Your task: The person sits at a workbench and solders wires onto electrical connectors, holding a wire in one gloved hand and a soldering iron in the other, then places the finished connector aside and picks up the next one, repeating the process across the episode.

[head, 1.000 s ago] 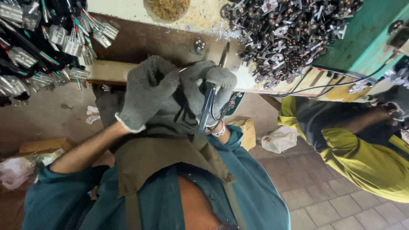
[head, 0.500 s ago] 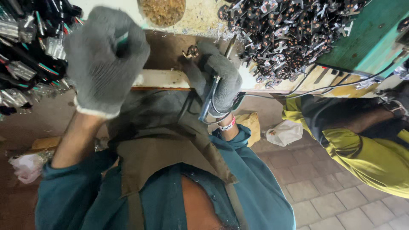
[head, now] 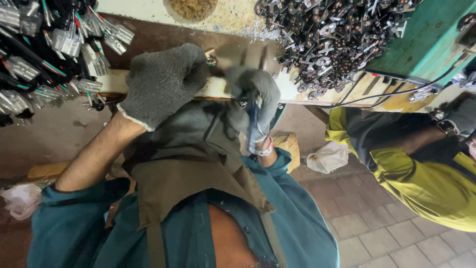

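Overhead, one workbench (head: pixel 148 82) ran across the top, bearing two heaps: a pile of small metal parts (head: pixel 332 34) at the right and a bundle of wired connectors (head: pixel 44 44) at the left, both too many to count. A second person in a yellow sleeve (head: pixel 421 178) sat at the right. The left hand (head: pixel 161 82), in one grey glove, was curled shut over a small metal piece (head: pixel 211 57) at the bench edge. The right hand (head: pixel 253 101), gloved too, gripped one blue-handled tool (head: pixel 254 126), fingers wrapped tight.
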